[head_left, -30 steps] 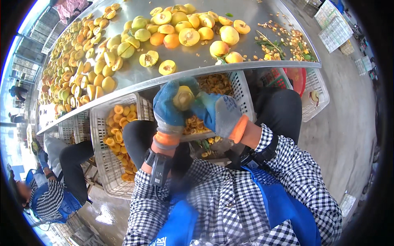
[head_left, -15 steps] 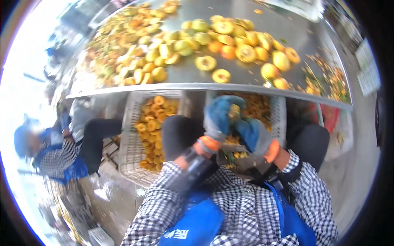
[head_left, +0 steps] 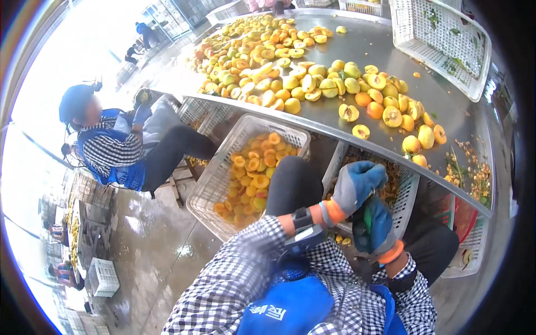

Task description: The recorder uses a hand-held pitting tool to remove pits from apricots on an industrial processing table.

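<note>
My left hand [head_left: 357, 187], in a blue and grey glove with an orange cuff, is curled with its fingers pressed together. Just below it my right hand [head_left: 378, 223], gloved alike, is closed too, with a dark and green patch at its inner side. The fingertips of both nearly meet; what they grip is too small or hidden to name. Under the hands stands a white crate [head_left: 412, 192] holding brownish scraps. To the left, another white crate [head_left: 209, 192] contains orange-yellow peach halves [head_left: 254, 176].
A metal table [head_left: 340, 47] ahead carries many yellow peaches [head_left: 262, 53], whole and halved, and scraps at its right end. A white basket [head_left: 446, 47] rests on its far right. A co-worker [head_left: 114, 139] sits at the left. A red container [head_left: 464, 218] stands right of my knees.
The view has swung, so the table and crates appear further right and more tilted. The yellow piece earlier between my hands no longer shows. My left hand now lies above the right.
</note>
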`<state>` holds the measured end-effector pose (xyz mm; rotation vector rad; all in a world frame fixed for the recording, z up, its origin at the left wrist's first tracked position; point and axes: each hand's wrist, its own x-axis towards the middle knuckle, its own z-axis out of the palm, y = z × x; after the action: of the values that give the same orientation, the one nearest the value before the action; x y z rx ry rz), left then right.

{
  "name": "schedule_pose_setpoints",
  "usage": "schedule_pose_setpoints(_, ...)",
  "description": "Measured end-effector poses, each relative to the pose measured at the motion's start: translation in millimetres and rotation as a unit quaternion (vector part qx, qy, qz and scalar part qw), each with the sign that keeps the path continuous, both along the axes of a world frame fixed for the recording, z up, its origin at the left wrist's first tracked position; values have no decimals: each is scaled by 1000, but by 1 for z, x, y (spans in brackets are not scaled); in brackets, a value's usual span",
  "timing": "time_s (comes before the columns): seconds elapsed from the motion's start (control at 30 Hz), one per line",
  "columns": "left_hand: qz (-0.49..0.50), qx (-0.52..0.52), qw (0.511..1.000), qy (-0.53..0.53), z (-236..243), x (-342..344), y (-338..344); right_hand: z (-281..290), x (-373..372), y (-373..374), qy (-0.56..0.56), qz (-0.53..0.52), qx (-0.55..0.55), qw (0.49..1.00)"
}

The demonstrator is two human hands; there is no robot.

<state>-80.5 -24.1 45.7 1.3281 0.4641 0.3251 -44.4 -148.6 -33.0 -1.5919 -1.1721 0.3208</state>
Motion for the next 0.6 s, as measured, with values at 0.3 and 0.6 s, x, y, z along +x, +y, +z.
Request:
schedule_pose_setpoints(0.3,-186,155,965,-98,-5,1,12,14,-28,5,186,-98,51,976)
schedule_pose_setpoints(0.6,6,14,1000,23,-9,14,-20,29,-18,-1,289,-81,15,954)
